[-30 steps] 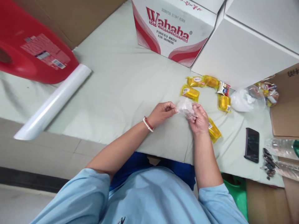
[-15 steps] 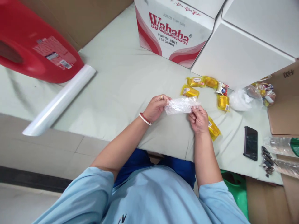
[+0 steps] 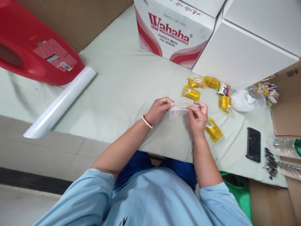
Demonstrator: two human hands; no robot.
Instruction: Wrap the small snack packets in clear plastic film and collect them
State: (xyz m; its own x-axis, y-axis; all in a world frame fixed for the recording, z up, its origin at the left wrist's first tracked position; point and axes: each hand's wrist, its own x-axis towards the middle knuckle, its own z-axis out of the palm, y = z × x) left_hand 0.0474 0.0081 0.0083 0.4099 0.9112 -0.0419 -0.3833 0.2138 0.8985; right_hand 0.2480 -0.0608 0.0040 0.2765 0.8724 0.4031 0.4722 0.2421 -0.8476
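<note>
A small clear plastic bag (image 3: 179, 108) is stretched between my two hands, just above the cloth-covered table. My left hand (image 3: 161, 110), with a ring and a red and white bracelet at the wrist, pinches the bag's left end. At the right end, my right hand (image 3: 198, 117) pinches it between thumb and fingers, one finger lifted away. Beyond the bag lies a yellow-wrapped snack cake (image 3: 190, 93). Another yellow snack cake (image 3: 213, 129) rests right beside my right hand. Whether the bag's mouth is parted cannot be made out.
More wrapped cakes (image 3: 212, 83) lie by white cartons (image 3: 240, 53). Crumpled clear plastic (image 3: 244, 101), a phone (image 3: 253, 145), keys (image 3: 270, 163) and plastic bottles (image 3: 283, 147) are on the right. Left stand a red jug (image 3: 39, 47) and a plastic film roll (image 3: 62, 102). A Wahaba-style water carton (image 3: 174, 34) stands behind.
The clear bag has gone from flat and spread to narrow and gathered. My right hand has shifted slightly left, its fingers straighter, uncovering more of the nearby yellow cake.
</note>
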